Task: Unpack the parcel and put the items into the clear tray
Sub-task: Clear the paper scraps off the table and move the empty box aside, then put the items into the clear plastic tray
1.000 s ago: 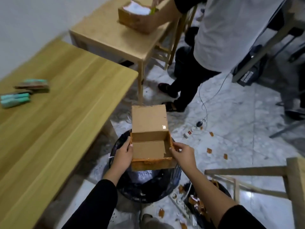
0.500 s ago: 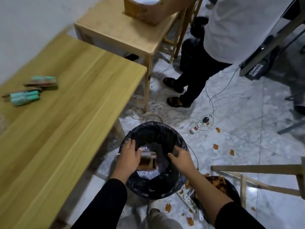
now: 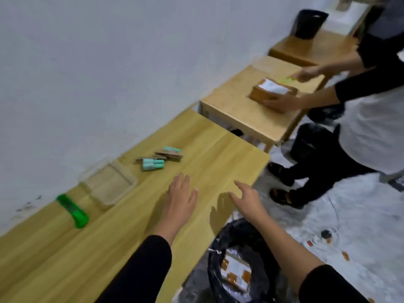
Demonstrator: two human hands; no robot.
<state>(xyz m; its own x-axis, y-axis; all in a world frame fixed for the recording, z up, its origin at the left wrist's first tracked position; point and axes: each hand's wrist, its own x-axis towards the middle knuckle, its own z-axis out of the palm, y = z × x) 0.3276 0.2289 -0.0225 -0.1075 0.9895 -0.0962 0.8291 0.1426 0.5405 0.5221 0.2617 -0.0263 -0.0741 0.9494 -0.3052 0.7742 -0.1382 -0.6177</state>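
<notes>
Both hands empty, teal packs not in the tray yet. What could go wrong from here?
The teal packs lie in two loose piles; one grab may leave some behind.
The clear tray blends into the table, so a pack could land beside it.
The green tool beside the tray could get swept in.

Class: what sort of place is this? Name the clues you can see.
Probably a plain workroom for unpacking parcels: wooden tables along a bare white wall, a cardboard parcel on one, a black-lined bin holding discarded packaging.
</notes>
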